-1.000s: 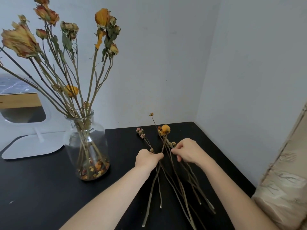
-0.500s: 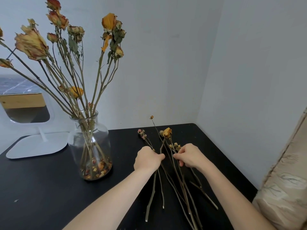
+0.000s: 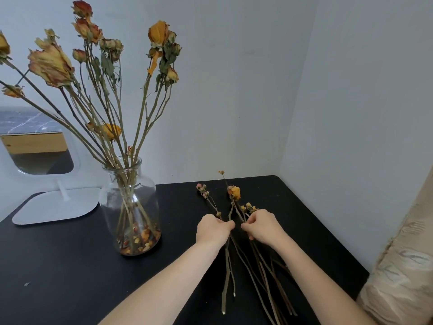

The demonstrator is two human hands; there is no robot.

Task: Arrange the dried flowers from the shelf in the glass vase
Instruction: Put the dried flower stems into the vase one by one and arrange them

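Since a second ago, both hands have drawn closer together over the loose thin dried stems lying on the black bench. Left hand curled shut, pinching stems at the fingertips; right hand likewise closed on stems beside it. Clear glass vase stands to the left, already holding many tall dried orange roses, petals at its bottom. Judged well along: this last small bundle, yellow-headed sprig included, not yet in the vase.

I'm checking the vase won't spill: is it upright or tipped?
Upright. The glass vase stands on its base on the black table, its dried flowers rising from its mouth and petals settled at its bottom.
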